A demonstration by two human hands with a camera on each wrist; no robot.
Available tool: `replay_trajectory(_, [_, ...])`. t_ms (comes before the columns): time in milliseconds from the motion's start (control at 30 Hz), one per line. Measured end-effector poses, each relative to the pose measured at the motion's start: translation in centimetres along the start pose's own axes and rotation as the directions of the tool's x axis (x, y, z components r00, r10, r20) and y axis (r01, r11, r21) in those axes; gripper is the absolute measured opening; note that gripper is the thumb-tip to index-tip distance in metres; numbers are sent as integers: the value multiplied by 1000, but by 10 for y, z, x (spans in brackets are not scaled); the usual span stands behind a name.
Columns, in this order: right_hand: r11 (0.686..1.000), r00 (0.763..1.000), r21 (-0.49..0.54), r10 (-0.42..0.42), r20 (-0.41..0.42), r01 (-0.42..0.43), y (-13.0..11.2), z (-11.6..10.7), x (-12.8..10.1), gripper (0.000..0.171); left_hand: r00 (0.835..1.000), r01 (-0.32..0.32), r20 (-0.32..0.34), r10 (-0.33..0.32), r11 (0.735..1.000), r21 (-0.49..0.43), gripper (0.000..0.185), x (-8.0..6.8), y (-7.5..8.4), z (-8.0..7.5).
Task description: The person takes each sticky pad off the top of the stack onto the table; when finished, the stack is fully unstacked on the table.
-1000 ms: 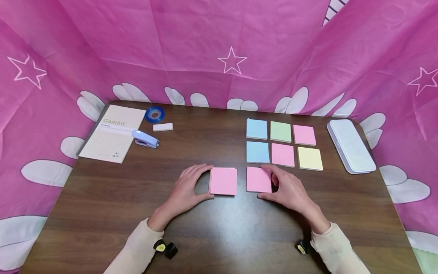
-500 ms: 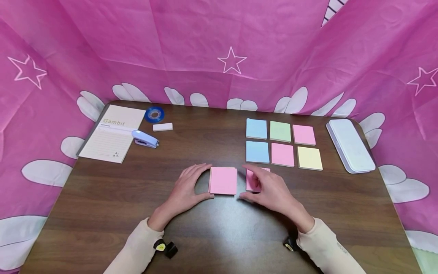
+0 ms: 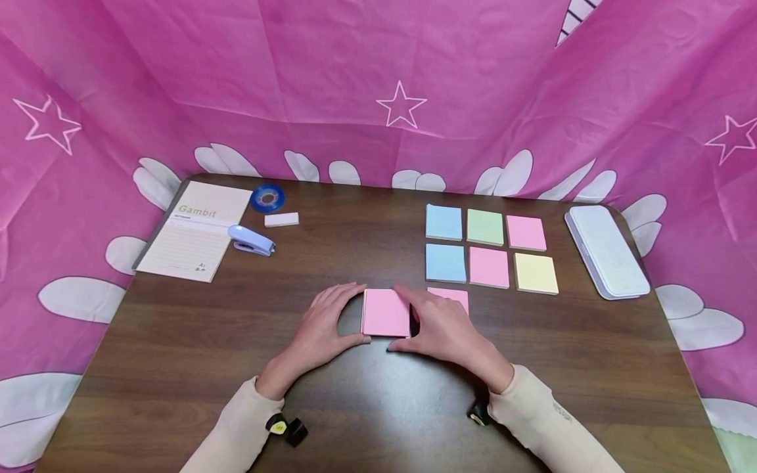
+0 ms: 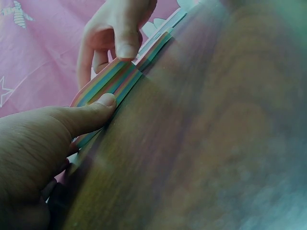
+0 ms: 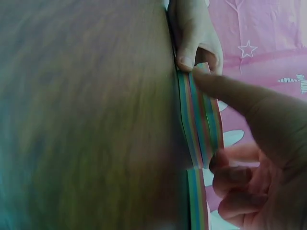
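Tabletop (image 3: pixel 177 368): dark wood grain, pink star-printed cloth (image 3: pixel 355 72) hung round it on three sides.

Change over the last second: the right hand (image 3: pixel 440 328) has left the loose pink note (image 3: pixel 452 297) it was pressing flat at about 3 o'clock of the pad and has slid leftward to the pad itself. Judged from this, the note is now laid down as the start of a third row under the grid, and the hand is going back for another sheet.

Notebook (image 3: pixel 195 230), cream cover marked "Gambit", at 10 o'clock on the tabletop. White oblong case (image 3: pixel 606 253) at 2 o'clock. Six sticky notes (image 3: pixel 489 246) in a grid at 1 o'clock: blue, green, pink over blue, pink, yellow. Pale blue stapler (image 3: pixel 251 240), blue tape roll (image 3: pixel 267 197) and white eraser (image 3: pixel 281 219) beside the notebook.

Sticky-note pad (image 3: pixel 384 313): lies flat at the centre of the tabletop, pink sheet on top; the wrist views show its edge (image 4: pixel 103 84) banded in several colours. Square, corners crisp.

Left hand (image 3: pixel 328 322): clamps the pad's 9 o'clock side, thumb on the near edge, fingers over the far one. Right hand: thumb and forefinger curled at the pad's 3 o'clock edge, pinching it there.
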State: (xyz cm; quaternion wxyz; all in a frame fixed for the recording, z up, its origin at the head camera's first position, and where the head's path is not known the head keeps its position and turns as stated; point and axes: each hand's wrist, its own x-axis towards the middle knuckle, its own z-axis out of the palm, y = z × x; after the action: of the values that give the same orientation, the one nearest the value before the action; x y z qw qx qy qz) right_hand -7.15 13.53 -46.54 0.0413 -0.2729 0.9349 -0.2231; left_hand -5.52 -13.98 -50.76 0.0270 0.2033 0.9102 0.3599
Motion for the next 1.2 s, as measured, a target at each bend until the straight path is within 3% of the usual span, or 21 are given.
replay_trajectory(333, [1000, 1000, -8, -3, -18, 3, -2, 3, 2, 92, 1000, 7, 1, -7, 1000, 2, 93, 0, 0, 0])
replay_trajectory(700, [999, 999, 47, -7, -43, 9, 4, 2, -3, 90, 1000, 7, 2, -7, 1000, -5, 92, 0, 0, 1])
replay_trajectory(1200, [992, 995, 117, 51, -90, -41, 38, -23, -34, 93, 1000, 15, 0, -15, 1000, 3, 92, 0, 0, 2])
